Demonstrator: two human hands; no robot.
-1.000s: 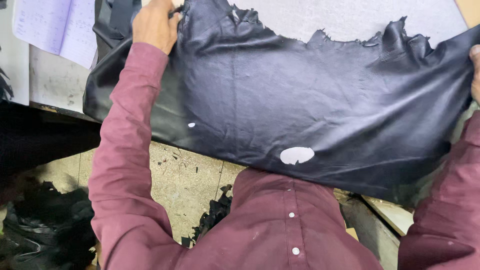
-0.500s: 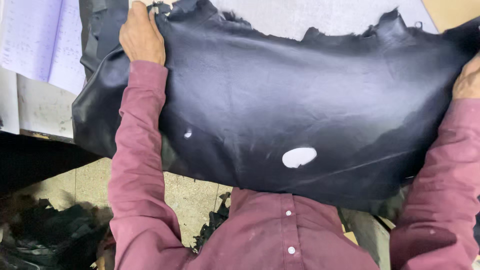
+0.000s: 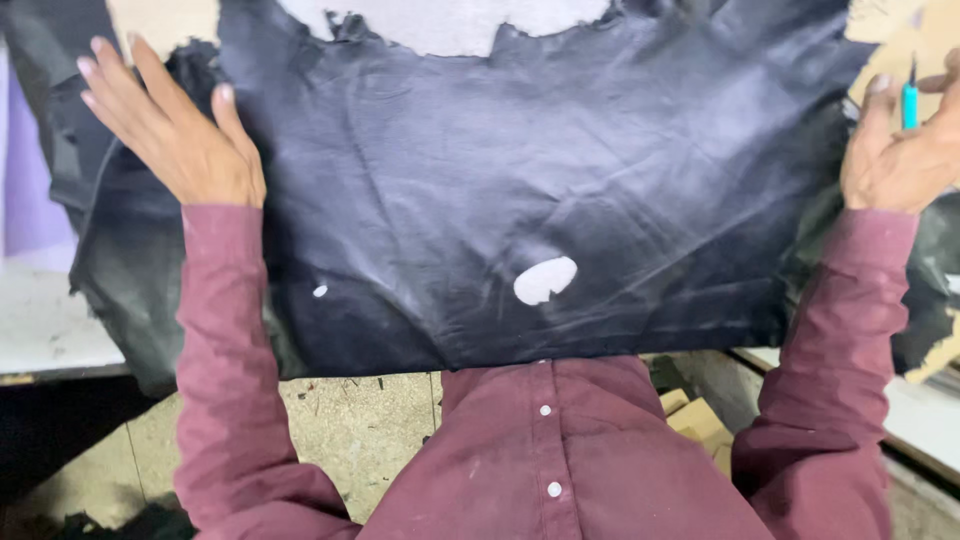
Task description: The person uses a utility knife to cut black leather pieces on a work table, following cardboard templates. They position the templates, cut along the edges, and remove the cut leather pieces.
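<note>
A big sheet of black leather (image 3: 520,200) lies spread across the counter (image 3: 50,320), its near edge hanging over the front toward the person's maroon shirt (image 3: 560,450). The left hand (image 3: 185,140) is flat on the leather's left side, fingers splayed wide and stretched out, palm down, the grip open and pinching nothing. Over on the far side, the right hand (image 3: 900,150) rests at the leather's right edge, fingers loosely spread too, the grip open on the hide itself; a slim teal pen (image 3: 910,100) stands up between its fingers, though how it is tucked in I cannot make out.

The leather's far edge is ragged and torn, with pale counter showing beyond it. There is an oval hole (image 3: 545,280) near the front middle, light surface showing through, and a much smaller hole (image 3: 320,291) to its left, close by the left sleeve. Soft creases run through the centre of the hide. Below the overhang, a speckled concrete floor (image 3: 360,430) shows, and some cardboard pieces (image 3: 700,420) sit beside the right sleeve.
</note>
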